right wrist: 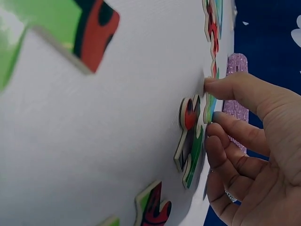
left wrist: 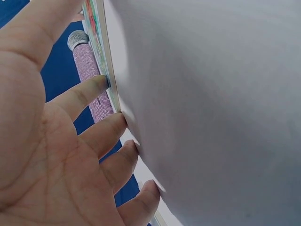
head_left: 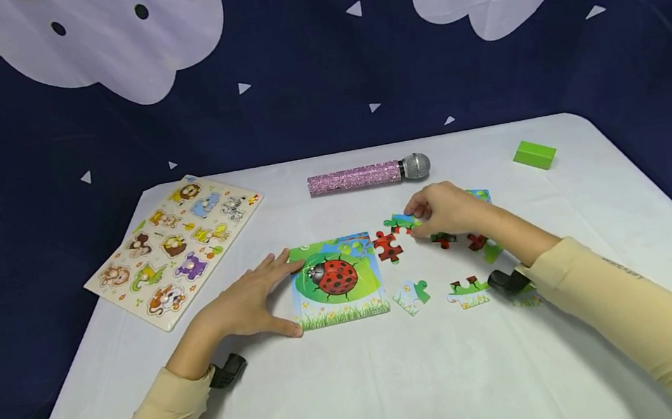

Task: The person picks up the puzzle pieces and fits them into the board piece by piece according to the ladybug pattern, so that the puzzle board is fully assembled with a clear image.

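Note:
A square ladybug puzzle board (head_left: 335, 280) lies flat at the middle of the table. My left hand (head_left: 247, 299) rests at its left side, fingers spread, with thumb and index finger touching its edge. Loose jigsaw pieces lie to the right of the board. My right hand (head_left: 447, 209) pinches a green-and-blue jigsaw piece (right wrist: 208, 108) between thumb and index finger, low over the table. A red jigsaw piece (head_left: 388, 247) lies just left of it. Nearer the front are a flowered corner piece (head_left: 410, 297) and a flowered edge piece (head_left: 469, 293). My right forearm partly hides other pieces.
An animal peg puzzle board (head_left: 175, 248) lies at the left. A pink glittery microphone (head_left: 357, 177) lies along the back, and a green block (head_left: 535, 155) stands at the back right. A dark patterned cloth (head_left: 309, 100) hangs behind the white table.

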